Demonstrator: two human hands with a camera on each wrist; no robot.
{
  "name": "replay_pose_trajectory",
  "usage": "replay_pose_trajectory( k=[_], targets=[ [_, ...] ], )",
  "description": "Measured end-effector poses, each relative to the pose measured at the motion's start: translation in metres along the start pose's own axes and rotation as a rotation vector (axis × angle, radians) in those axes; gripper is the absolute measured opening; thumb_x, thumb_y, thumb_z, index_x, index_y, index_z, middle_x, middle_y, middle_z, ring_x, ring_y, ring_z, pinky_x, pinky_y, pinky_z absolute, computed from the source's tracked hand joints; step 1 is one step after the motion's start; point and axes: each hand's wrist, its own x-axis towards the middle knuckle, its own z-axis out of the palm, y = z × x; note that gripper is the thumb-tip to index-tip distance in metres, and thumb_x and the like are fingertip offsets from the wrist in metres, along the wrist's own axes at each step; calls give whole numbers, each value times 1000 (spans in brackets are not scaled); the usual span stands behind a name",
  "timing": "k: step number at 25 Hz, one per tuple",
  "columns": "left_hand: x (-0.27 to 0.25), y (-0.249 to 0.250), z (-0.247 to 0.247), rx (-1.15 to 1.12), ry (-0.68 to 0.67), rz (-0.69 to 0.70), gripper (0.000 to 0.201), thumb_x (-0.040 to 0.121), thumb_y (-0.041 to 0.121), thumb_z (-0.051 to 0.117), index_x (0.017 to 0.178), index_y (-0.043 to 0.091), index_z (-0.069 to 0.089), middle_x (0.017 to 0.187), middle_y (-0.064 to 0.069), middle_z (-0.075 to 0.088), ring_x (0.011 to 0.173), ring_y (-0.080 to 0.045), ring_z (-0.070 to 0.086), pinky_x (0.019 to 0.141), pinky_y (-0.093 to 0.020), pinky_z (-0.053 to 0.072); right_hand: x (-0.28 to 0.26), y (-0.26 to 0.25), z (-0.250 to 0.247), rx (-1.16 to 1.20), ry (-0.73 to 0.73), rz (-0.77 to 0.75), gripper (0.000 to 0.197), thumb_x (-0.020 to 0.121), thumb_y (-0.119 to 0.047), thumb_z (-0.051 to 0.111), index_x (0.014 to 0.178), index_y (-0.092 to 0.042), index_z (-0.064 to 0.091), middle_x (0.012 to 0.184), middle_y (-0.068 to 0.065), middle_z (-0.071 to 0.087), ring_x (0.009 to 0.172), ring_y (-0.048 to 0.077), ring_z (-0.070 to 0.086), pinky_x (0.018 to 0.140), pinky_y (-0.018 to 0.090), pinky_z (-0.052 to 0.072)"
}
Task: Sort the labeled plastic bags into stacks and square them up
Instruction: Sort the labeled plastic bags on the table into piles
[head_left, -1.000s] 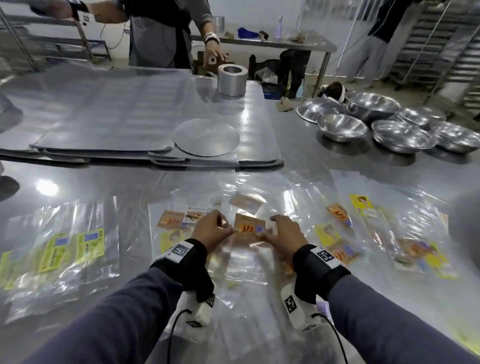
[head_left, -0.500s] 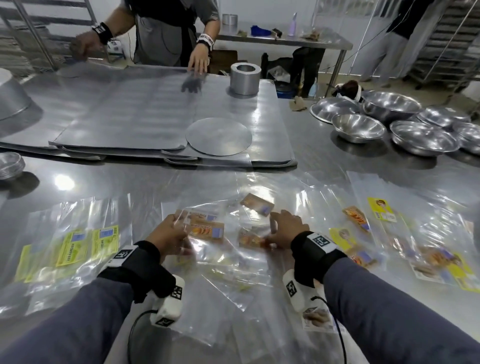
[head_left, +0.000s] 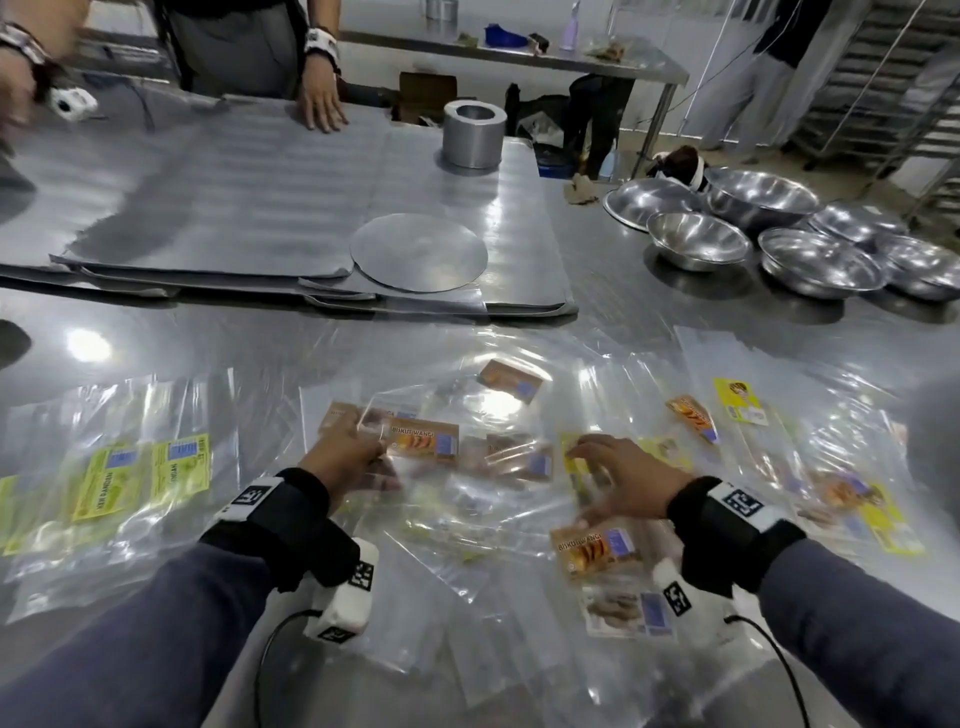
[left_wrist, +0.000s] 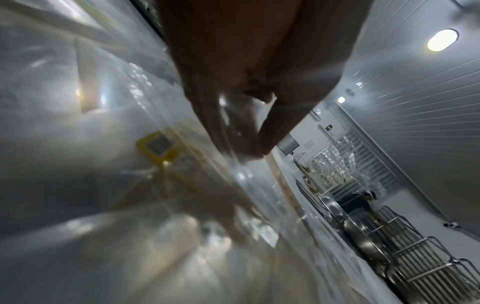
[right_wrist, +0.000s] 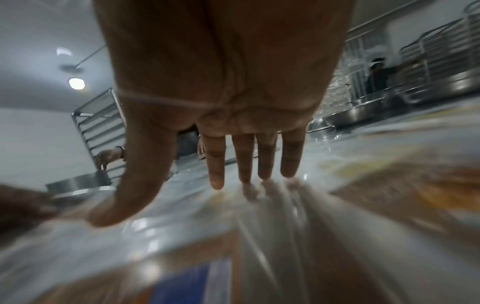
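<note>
Right now my left hand (head_left: 345, 457) pinches a clear bag with an orange "BISKUT WANGI" label (head_left: 423, 440) between thumb and fingertips, low over the loose pile of clear labeled bags (head_left: 498, 499) in front of me on the steel table (head_left: 218, 338); the left wrist view shows the thin plastic caught in that pinch, though it is blurred. My right hand (head_left: 621, 486) is spread flat with straight fingers, holding nothing, its fingertips touching or just above the plastic of the pile; I cannot tell which. Just beside my right wrist lies another orange-labeled bag (head_left: 592, 551). Off to my left a separate stack of bags with yellow-green labels (head_left: 140, 475) sits well apart from the pile. More bags with mixed labels (head_left: 779, 447) spread to my right. Beyond them stand several steel bowls (head_left: 696, 241).
</note>
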Motion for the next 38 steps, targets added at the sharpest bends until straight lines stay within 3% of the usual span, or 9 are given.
replay_pose_trajectory(
  k=[3, 8, 11, 16, 18, 22, 25, 31, 38],
  targets=[
    [0, -2, 12, 14, -30, -3, 38, 90, -8, 45, 125, 5, 42, 85, -13, 60, 51, -19, 59, 54, -35, 58, 2, 7, 27, -98, 127, -26, 77, 77, -41, 72, 143, -26, 35, 154, -1, 23, 139, 20, 26, 110, 32, 29],
    [-17, -6, 9, -11, -60, -22, 47, 92, -7, 47, 133, 12, 35, 90, -19, 64, 54, -25, 64, 50, -33, 58, 7, 18, 20, 128, 426, 153, 43, 83, -37, 59, 123, -22, 60, 138, 4, 49, 125, 25, 46, 102, 31, 36],
    [-24, -8, -7, 0, -18, -11, 46, 92, -5, 47, 132, 14, 36, 93, -18, 66, 53, -21, 67, 52, -34, 57, -5, 13, 11, -28, 497, 190, 67, 84, -38, 64, 143, -26, 34, 153, 7, 24, 140, 26, 23, 112, 36, 20],
    [-39, -12, -4, -41, -36, -13, 36, 94, -6, 43, 123, 15, 38, 81, -13, 70, 55, -22, 69, 51, -33, 57, -21, -23, 33, -136, 64, 33, 118, 52, -85, 51, 149, -34, 9, 157, 3, -13, 145, 31, -9, 117, 47, 4],
    [-42, -14, 1, -54, -37, -27, 35, 94, -7, 41, 124, 12, 37, 86, -16, 67, 54, -21, 69, 51, -32, 58, -17, -25, 39, -160, -17, 93, 105, 71, -74, 53, 149, -34, -4, 155, 4, -23, 143, 34, -18, 115, 52, -3],
    [-47, -20, -3, -59, -36, -47, 37, 95, -6, 41, 128, 8, 35, 93, -19, 63, 54, -21, 69, 50, -31, 58, -5, -26, 37, -5, 147, 125, 62, 91, -55, 43, 146, -34, 24, 156, 5, 15, 144, 29, 13, 114, 50, 17],
    [-51, -22, -15, -47, -21, -50, 38, 95, -6, 40, 130, 7, 35, 90, -16, 64, 57, -21, 69, 52, -32, 58, -9, -42, 27, 481, 280, 67, 48, 87, -52, 53, 125, -24, 56, 111, 2, 58, 109, 18, 51, 89, 31, 39],
    [-58, -27, -19, -88, -65, -80, 33, 96, -5, 38, 126, 8, 41, 97, -18, 63, 60, -21, 70, 52, -30, 58, -2, -101, 22, 676, 279, -77, 29, 89, -35, 60, 105, -13, 67, 100, 2, 68, 97, 15, 59, 82, 24, 41],
    [-58, -40, -46, -43, 62, -87, 32, 91, -7, 46, 123, 1, 45, 88, -25, 57, 57, -23, 56, 49, -29, 52, 5, -147, 44, 249, 86, -127, 57, 88, -42, 58, 137, -15, 43, 134, 5, 53, 123, 23, 49, 95, 27, 37]
  ],
)
